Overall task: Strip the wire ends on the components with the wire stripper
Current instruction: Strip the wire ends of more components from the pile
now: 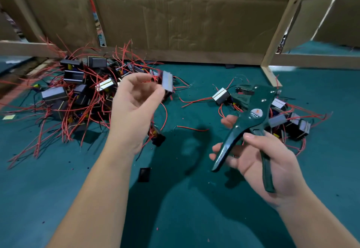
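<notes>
My left hand (136, 99): raised above the green mat (58, 189), fingers curled round one grey component (167, 81), pinched between thumb and fingertips; it is blurred, so I cannot tell exactly how it sits.
Held component's wires: thin red leads bunch at its left side, against my fingers; their ends are too blurred to read.
My right hand (261, 162): wrapped round the handles of the dark green wire stripper (251, 119), thumb over the upper handle, fingers under the lower one; the handles stand spread apart.
Stripper head: points up and away from me, over the right-hand group, well apart from the held component.
Far left pile (78, 92): many grey and black components tangled in red wires, lying on the mat against the wooden frame.
Right group (288, 119): fewer components with red leads, behind and beside the stripper.
Near centre: a small black piece (144, 174) lies alone on the mat.
Far side: a cardboard wall (185, 14) behind the wooden rail.
</notes>
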`<state>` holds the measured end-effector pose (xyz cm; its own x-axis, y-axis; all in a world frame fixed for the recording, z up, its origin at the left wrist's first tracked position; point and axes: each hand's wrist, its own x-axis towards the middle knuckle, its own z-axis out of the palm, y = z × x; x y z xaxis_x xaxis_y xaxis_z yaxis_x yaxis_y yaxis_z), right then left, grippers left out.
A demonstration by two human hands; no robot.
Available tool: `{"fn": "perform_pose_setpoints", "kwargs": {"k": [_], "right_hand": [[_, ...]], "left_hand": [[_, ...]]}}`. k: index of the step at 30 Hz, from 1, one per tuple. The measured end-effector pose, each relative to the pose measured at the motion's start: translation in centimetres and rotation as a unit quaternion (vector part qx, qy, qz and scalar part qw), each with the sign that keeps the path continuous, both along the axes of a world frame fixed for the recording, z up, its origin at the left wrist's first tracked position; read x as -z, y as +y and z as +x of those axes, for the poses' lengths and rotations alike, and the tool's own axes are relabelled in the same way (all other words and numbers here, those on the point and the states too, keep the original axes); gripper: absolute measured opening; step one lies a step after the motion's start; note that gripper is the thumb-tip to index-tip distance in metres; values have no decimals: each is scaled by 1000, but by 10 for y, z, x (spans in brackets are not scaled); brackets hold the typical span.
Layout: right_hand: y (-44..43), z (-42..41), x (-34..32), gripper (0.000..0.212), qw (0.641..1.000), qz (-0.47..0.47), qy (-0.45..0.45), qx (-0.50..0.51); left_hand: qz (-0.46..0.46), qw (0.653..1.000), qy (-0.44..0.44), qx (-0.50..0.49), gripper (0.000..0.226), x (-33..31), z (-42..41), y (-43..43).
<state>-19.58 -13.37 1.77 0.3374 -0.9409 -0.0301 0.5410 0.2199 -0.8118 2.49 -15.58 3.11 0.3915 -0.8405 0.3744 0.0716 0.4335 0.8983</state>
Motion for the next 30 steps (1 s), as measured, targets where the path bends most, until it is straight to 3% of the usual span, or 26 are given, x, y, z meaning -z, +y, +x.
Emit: {"fn": "perform_pose_setpoints", "kwargs": {"k": [5,8,16,21,23,25,28,30], "right_hand": [[0,-7,-4,67,982,44,-117,-140],[0,-9,-6,67,980,21,-116,-161],[-1,-8,-6,74,984,16,-100,-149],[3,2,-1,65,980,2,-90,-179],[4,7,1,59,981,4,-87,-174],[2,10,1,66,984,16,-84,-154],[-2,9,2,82,987,43,-101,-118],[-2,7,2,79,986,46,-107,-119]], "left_hand": [[19,969,-125,211,25,5,-23,9],[39,946,-230,227,24,10,-34,11],[90,970,-92,204,28,7,-33,12],[68,966,-172,183,25,6,-44,16],[74,964,-182,181,17,7,-46,16],[79,968,-158,178,12,7,-48,17],[77,971,-158,160,31,6,-49,18],[89,964,-192,159,43,8,-49,17]]}}
